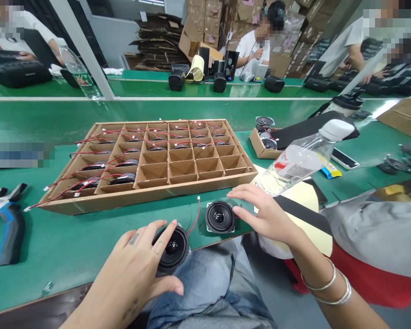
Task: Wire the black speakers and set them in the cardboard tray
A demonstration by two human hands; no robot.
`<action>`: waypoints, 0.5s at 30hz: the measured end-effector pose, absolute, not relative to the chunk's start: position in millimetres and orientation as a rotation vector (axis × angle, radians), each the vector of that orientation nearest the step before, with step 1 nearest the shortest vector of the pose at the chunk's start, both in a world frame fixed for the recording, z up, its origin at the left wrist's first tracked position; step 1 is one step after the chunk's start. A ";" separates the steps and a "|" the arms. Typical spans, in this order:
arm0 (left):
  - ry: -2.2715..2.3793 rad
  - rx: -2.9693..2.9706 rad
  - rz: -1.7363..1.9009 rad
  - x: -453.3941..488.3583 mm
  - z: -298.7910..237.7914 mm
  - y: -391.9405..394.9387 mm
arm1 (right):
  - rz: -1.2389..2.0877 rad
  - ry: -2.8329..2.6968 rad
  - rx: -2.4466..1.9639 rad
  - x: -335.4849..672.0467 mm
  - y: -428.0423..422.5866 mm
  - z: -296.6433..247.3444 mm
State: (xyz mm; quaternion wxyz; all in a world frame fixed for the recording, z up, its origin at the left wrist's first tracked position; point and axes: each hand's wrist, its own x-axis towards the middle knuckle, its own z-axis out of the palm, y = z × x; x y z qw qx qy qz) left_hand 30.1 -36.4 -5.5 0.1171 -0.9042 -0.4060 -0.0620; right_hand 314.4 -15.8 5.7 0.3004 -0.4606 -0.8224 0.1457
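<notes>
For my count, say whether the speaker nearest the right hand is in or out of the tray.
Out: the speaker lies cone-up on the green table, nearer the camera than the cardboard tray.

A green bench (71, 246) bears pliers (12, 233), a divided cardboard tray (164, 192) and a speaker (220, 217).

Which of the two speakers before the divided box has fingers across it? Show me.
The left speaker: fingers of the left hand cross its rim. The right speaker shows its whole cone, the right hand beside it.
</notes>
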 end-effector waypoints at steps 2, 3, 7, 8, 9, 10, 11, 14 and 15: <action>-1.129 -2.635 -0.189 33.6 -5.0 -34.0 | 0.450 -2.218 -1.256 312.6 -18.9 4.8; -1.102 -2.627 -0.188 35.1 -5.2 -32.9 | 0.483 -2.245 -1.278 309.9 -20.3 4.4; -1.081 -2.602 -0.175 35.2 -9.9 -30.7 | 0.489 -2.398 -1.380 295.2 -23.4 3.8; -1.079 -2.606 -0.187 34.1 -11.5 -30.6 | 0.457 -2.440 -1.390 291.7 -23.3 4.0; -1.068 -2.616 -0.207 32.8 -12.9 -30.5 | 0.424 -2.478 -1.395 288.7 -22.9 4.5; -1.068 -2.622 -0.236 31.3 -13.5 -30.2 | 0.399 -2.509 -1.397 286.2 -22.0 5.5; -1.074 -2.634 -0.262 29.8 -13.2 -29.5 | 0.388 -2.537 -1.389 284.4 -20.7 7.1; -1.131 -2.721 -0.321 23.9 -3.5 -23.8 | 0.432 -2.580 -1.315 283.8 -14.5 17.1; -1.148 -2.758 -0.340 21.2 3.1 -20.1 | 0.464 -2.574 -1.276 285.1 -11.8 22.5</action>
